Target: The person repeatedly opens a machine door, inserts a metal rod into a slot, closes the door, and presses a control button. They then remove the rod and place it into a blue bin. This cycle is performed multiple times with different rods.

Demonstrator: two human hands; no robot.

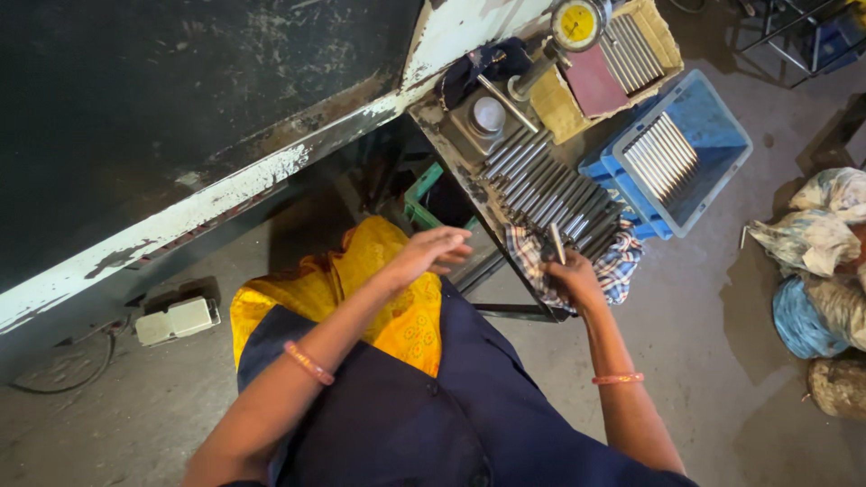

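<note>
- At the far left, a pale foot switch box [177, 321] lies on the concrete floor [722, 361], under the big dark machine body [180, 117] with a worn white edge.
- The left hand [431, 253] hovers above the lap, over the yellow cloth [397, 298]. Its fingers are loosely stretched and a little apart, and it holds nothing.
- Just right of it stands a small metal work table [451, 149], partly over a green crate [424, 203]. On the table lies a row of grey metal rods [541, 185], side by side and touching each other.
- The right hand [573, 275] rests at the near end of this row, on a checked cloth [622, 266]. Its fingers are closed around one short rod [557, 243], which stands almost upright between them.
- Behind the row are a round steel anvil [489, 114] and a dial gauge [577, 22] with a yellow face on its stand.
- Further right, one tray [663, 36] with more rods and a blue crate [713, 122] with another batch stand near each other; some bundled sacks [812, 243] lie well apart at the right.
- My judgement: the step in hand is to pick one rod out of the row for checking. The next move seems to call for carrying it up to the gauge, perhaps with the free left hand to steady it.
</note>
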